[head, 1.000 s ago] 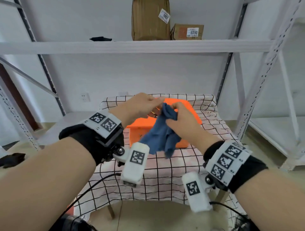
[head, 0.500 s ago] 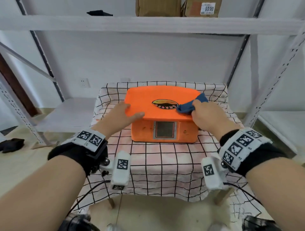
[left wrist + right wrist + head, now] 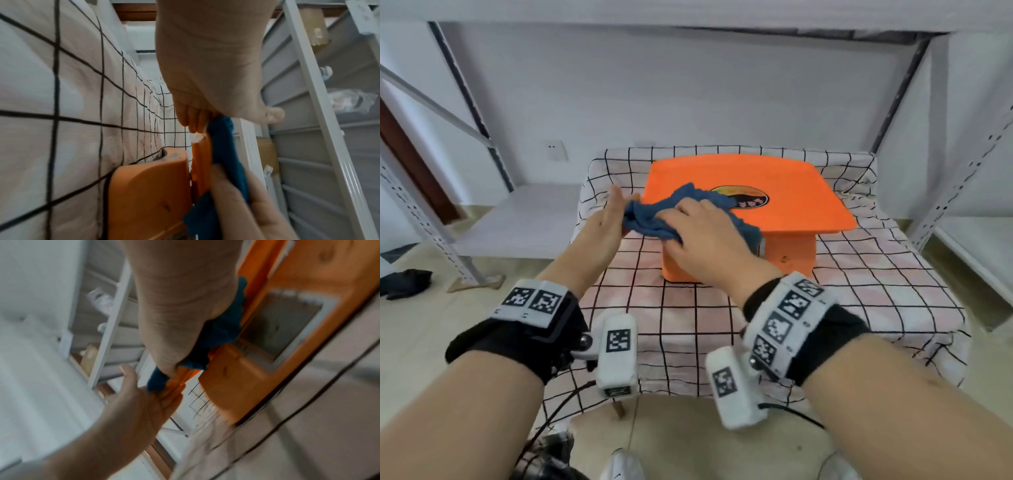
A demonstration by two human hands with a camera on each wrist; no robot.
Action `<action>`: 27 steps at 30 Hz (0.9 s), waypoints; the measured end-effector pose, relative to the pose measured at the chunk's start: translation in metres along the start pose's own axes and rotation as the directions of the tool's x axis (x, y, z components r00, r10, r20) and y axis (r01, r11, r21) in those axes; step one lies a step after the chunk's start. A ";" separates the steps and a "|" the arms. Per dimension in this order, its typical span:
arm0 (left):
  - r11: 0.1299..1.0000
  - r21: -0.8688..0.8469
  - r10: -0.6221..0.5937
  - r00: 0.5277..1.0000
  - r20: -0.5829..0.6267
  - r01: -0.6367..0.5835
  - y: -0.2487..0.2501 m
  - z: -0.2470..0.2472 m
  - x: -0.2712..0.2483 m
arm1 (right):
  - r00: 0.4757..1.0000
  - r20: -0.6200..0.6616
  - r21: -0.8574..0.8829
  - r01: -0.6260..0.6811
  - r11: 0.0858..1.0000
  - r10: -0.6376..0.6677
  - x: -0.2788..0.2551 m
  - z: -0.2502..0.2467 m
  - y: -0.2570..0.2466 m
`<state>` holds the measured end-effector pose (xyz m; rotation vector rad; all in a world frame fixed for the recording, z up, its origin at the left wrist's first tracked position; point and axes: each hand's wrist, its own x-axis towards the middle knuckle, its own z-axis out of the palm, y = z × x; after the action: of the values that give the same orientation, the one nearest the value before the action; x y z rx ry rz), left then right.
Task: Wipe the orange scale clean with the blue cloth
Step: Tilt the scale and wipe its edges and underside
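Mid-wipe! Right hand [image 3: 705, 236] clutches blue cloth [image 3: 650, 222] beside left hand [image 3: 606, 222], whose loose fingers brace orange scale [image 3: 791, 205]; surface beyond likely unwiped.

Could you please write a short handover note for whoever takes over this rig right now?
The right hand grips the bunched blue cloth and presses it on the front-left corner of the orange scale.
The left hand is open, fingers straight at the platform's left edge, touching the cloth's end.
The scale stands on the checked tablecloth.
Done: the cloth is on the platform at that corner; which parts are already clean cannot be told.
Left: probably the rest of the platform, then the body and the display.
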<state>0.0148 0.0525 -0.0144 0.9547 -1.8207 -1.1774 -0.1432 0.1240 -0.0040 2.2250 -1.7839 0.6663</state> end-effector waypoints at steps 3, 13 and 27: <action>0.999 0.002 0.047 0.999 0.009 -0.047 -0.001 0.009 -0.001 | 0.982 -0.141 -0.016 -0.127 0.992 0.124 -0.026 -0.013 0.043; 0.900 0.408 0.216 0.970 -0.112 -0.154 -0.017 0.021 0.009 | 0.865 -0.315 -0.016 -0.417 0.909 0.391 -0.076 -0.029 0.109; 0.957 0.171 0.287 0.854 -0.434 -0.235 0.037 0.075 0.046 | 0.462 -0.729 0.439 -0.249 0.863 0.504 -0.070 -0.062 0.116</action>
<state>-0.0782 0.0514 0.0066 0.9170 -1.5789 -0.6209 -0.2793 0.1831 0.0039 1.1370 -1.6574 1.8004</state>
